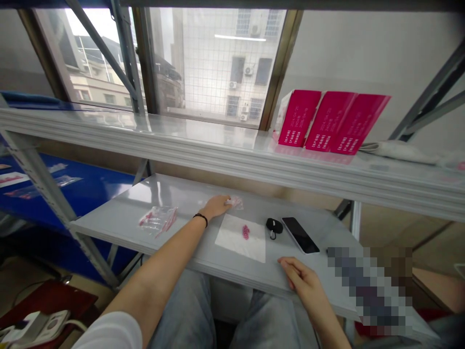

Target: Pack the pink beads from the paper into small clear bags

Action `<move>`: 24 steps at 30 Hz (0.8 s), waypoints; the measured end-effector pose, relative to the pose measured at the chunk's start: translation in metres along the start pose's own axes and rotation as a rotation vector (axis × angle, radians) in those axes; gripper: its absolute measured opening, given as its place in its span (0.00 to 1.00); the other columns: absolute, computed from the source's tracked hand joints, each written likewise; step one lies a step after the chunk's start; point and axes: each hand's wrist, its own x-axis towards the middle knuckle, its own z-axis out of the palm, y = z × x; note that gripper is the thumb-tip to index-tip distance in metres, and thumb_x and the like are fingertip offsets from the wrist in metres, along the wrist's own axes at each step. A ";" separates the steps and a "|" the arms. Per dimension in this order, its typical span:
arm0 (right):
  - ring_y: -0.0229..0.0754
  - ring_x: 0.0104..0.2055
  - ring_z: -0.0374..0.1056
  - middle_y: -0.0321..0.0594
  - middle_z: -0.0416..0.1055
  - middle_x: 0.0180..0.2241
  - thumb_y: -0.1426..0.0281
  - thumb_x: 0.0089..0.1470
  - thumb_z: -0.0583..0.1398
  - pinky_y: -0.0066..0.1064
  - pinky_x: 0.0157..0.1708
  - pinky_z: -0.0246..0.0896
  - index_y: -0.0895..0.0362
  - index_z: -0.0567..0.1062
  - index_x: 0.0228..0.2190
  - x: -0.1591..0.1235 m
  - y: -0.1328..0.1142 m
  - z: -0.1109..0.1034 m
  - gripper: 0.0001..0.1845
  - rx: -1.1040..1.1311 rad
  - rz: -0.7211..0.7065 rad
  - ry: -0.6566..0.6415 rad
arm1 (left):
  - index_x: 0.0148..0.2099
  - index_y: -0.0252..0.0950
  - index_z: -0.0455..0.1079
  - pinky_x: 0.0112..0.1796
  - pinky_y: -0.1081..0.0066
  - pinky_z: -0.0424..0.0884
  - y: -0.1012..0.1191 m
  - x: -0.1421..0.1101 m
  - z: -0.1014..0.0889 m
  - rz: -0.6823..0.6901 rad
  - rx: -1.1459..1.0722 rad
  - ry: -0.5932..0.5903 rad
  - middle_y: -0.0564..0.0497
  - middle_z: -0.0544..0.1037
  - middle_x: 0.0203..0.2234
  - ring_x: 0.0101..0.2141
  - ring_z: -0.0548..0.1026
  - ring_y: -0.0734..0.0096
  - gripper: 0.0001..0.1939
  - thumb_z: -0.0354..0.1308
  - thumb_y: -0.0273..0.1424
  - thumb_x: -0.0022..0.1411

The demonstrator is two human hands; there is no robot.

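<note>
My left hand (217, 205) reaches forward over the grey table, its fingers closed on the near edge of a small clear plastic bag (237, 202). Just in front of it lies a white sheet (232, 237) with a little cluster of pink pieces (246, 232) on it; they are too small to name. My right hand (300, 276) rests at the table's front edge, fingers loosely curled together, and nothing shows in it. To the left are several clear plastic bags (159, 219) with pink edges and something pink inside.
A black phone (301, 235) and a small black case (274, 226) with a loop lie right of the sheet. Above the table's back runs a shelf (181, 138) with pink boxes (329, 121). A metal post (47, 179) stands left. A pixelated area (366, 291) covers the right.
</note>
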 end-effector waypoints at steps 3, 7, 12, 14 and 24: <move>0.40 0.24 0.56 0.31 0.58 0.18 0.47 0.55 0.61 0.30 0.25 0.51 0.57 0.79 0.34 0.000 -0.001 0.001 0.24 -0.011 -0.006 -0.027 | 0.51 0.39 0.78 0.48 0.66 0.70 0.001 -0.002 -0.003 -0.021 0.003 0.005 0.43 0.82 0.47 0.48 0.79 0.57 0.18 0.47 0.36 0.72; 0.40 0.24 0.57 0.31 0.58 0.19 0.48 0.57 0.60 0.30 0.26 0.51 0.56 0.79 0.34 0.000 -0.010 0.009 0.24 -0.009 -0.025 -0.104 | 0.48 0.38 0.79 0.47 0.67 0.70 0.006 -0.004 -0.005 -0.039 0.007 0.004 0.44 0.83 0.44 0.47 0.79 0.58 0.17 0.50 0.37 0.71; 0.39 0.26 0.57 0.31 0.59 0.21 0.50 0.59 0.59 0.29 0.27 0.51 0.56 0.79 0.32 -0.003 -0.022 0.023 0.22 0.010 -0.050 -0.182 | 0.56 0.36 0.74 0.49 0.63 0.72 0.010 -0.002 0.002 -0.074 0.026 0.007 0.42 0.82 0.45 0.47 0.79 0.58 0.19 0.56 0.39 0.69; 0.39 0.26 0.56 0.31 0.59 0.21 0.51 0.60 0.59 0.29 0.27 0.50 0.56 0.79 0.33 -0.004 -0.023 0.027 0.21 0.024 -0.048 -0.198 | 0.56 0.34 0.72 0.50 0.58 0.72 0.011 0.000 0.004 -0.090 0.039 0.008 0.43 0.80 0.47 0.47 0.78 0.60 0.18 0.55 0.39 0.71; 0.39 0.25 0.55 0.31 0.60 0.21 0.51 0.60 0.59 0.30 0.26 0.49 0.56 0.79 0.34 -0.005 -0.012 0.030 0.21 0.030 -0.011 -0.221 | 0.48 0.32 0.75 0.50 0.57 0.71 0.017 -0.009 0.008 -0.029 0.064 0.040 0.42 0.79 0.45 0.48 0.76 0.59 0.13 0.54 0.35 0.72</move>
